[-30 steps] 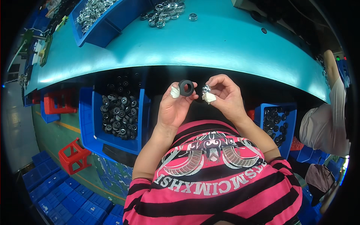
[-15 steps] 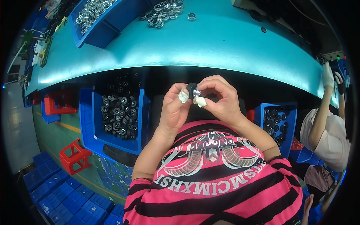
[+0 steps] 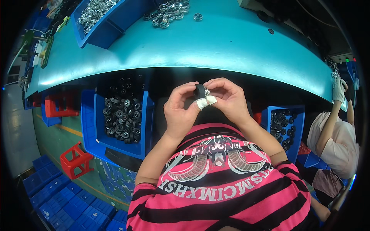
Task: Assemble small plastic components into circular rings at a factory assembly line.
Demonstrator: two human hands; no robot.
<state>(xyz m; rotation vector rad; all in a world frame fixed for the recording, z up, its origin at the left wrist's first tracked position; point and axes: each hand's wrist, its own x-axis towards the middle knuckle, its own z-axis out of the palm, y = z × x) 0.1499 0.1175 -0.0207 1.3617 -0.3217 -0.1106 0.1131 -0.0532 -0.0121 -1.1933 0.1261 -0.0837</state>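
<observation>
Just in front of my chest, my two hands meet around a small wheel. My left hand [image 3: 180, 104] is closed on its black tyre [image 3: 199, 91], gripping it between fingers and thumb. My right hand [image 3: 232, 102] pinches the shiny chrome hub [image 3: 207, 92] on the tyre's right side. Hub and tyre touch; how deep one sits in the other is hidden by my fingers. White wrapping covers both thumb tips, which press together below the wheel.
A blue crate of black wheels [image 3: 122, 121] stands at left, another wheel crate [image 3: 283, 129] at right. On the teal table [image 3: 185, 46] lie loose chrome hubs [image 3: 169, 13] and a blue bin [image 3: 104, 36] of them. A red stool [image 3: 77, 159] and a co-worker [image 3: 335, 134] flank me.
My left fingers have shifted up onto the tyre's top, and the thumbs have come together beneath it. The tyre has turned slightly and covers more of the hub.
</observation>
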